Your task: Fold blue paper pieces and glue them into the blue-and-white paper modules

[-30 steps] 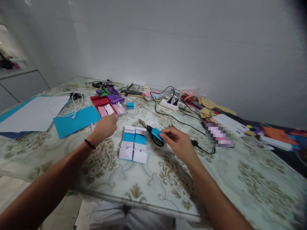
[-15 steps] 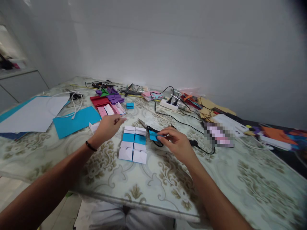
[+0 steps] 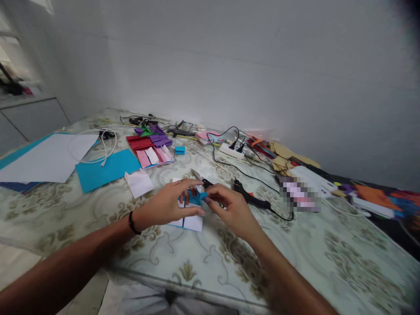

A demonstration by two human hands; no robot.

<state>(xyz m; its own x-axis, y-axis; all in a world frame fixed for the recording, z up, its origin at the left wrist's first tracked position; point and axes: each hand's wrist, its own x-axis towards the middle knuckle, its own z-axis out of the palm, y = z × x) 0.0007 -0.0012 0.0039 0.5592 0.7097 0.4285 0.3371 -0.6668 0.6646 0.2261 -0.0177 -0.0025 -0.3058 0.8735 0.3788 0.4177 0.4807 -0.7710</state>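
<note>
My right hand (image 3: 229, 208) pinches a small folded blue paper piece (image 3: 202, 195) between thumb and fingertips, just above the white-and-blue folded papers (image 3: 193, 223) on the table. From the left, my left hand (image 3: 173, 201) reaches over those papers, its thumb and fingers apart around the near side of the blue piece; whether it touches the piece I cannot tell. The hands partly cover the folded papers. Behind them lie scissors (image 3: 206, 182), their handles partly hidden. A black glue gun (image 3: 251, 197) rests to the right of my right hand.
A folded white paper (image 3: 138, 183) and blue sheet (image 3: 108, 169) lie left, with pink folded pieces (image 3: 155, 156) and a small blue folded piece (image 3: 180, 150) behind. A white power strip (image 3: 231, 151) with black cords stands near the wall; large sheets (image 3: 52, 157) lie far left.
My left hand has moved right and nearer, over the folded papers, its fingers spreading. The right hand has carried the blue piece a little left, off the scissor handles.
</note>
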